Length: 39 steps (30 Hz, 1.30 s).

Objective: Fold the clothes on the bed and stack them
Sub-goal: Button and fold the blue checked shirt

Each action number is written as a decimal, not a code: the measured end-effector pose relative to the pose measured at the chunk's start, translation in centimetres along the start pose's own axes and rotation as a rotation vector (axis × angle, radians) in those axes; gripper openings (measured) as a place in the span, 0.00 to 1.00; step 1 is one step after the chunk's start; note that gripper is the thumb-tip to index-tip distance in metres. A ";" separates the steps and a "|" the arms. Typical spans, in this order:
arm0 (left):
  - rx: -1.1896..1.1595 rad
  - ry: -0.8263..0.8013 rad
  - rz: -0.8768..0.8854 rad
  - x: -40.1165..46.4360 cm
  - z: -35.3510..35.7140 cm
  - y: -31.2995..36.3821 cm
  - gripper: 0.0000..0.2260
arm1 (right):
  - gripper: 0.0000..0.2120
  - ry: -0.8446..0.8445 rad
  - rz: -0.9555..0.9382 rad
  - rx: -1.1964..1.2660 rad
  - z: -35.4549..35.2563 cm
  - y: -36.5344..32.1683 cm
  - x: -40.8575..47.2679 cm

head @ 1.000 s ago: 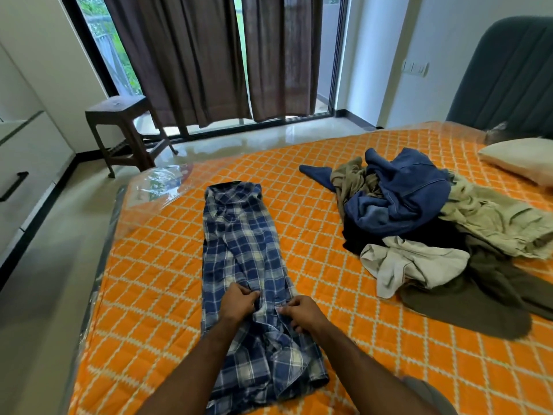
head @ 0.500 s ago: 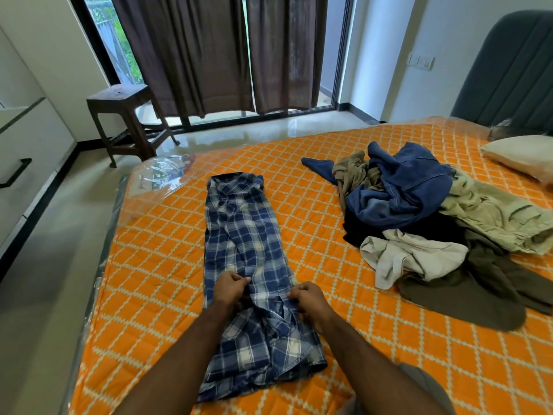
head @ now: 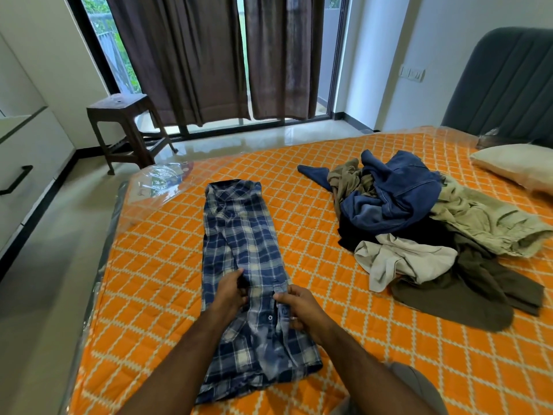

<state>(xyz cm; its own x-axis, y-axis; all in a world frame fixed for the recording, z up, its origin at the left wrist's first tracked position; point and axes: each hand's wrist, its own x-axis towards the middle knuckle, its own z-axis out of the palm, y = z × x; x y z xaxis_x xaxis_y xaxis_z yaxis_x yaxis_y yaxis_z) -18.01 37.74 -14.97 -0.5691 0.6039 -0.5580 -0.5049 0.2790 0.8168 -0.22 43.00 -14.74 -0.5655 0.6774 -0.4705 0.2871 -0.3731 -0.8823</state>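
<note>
Orange quilted bed (head: 344, 295) with a cream lattice pattern fills most of the head view; a grey headboard (head: 505, 85) stands at its far right end. Brown curtains (head: 215, 55) hang over the glass door behind it, and a dark stool (head: 125, 127) stands on the floor to the left.

Unfolded clothes pile (head: 434, 229) lies on the right half of the bed: blue, khaki, cream and olive garments, heaped and overlapping. A pillow (head: 514, 166) lies beyond the pile.

Blue plaid shirt (head: 242, 241) lies flat on the left half of the bed, folded into a long narrow strip, collar end away from the person.

Left hand (head: 230, 292) rests on the shirt's middle, fingers curled into the fabric. Right hand (head: 299, 307) sits just beside it, grip closed: thumb and fingers pinch the shirt's buttoned edge.
</note>
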 end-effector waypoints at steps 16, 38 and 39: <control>0.194 -0.105 0.181 -0.4 -2.9 -1.3 0.18 | 0.08 0.043 0.212 0.021 0.3 1.2 0.0; 0.910 -0.294 0.468 -7.5 -4.4 -5.2 0.44 | 0.15 0.126 0.067 -0.317 1.2 2.3 -2.4; 0.908 -0.280 0.485 -7.6 -4.5 -5.7 0.44 | 0.14 0.111 0.081 -0.320 1.1 2.0 -2.7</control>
<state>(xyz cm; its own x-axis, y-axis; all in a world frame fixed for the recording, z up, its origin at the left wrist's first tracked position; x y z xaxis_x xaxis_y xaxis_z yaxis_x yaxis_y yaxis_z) -13.79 28.19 -16.05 -0.3517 0.9177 -0.1848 0.4740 0.3449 0.8102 1.08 39.73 -15.19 -0.4484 0.7253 -0.5223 0.5655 -0.2223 -0.7942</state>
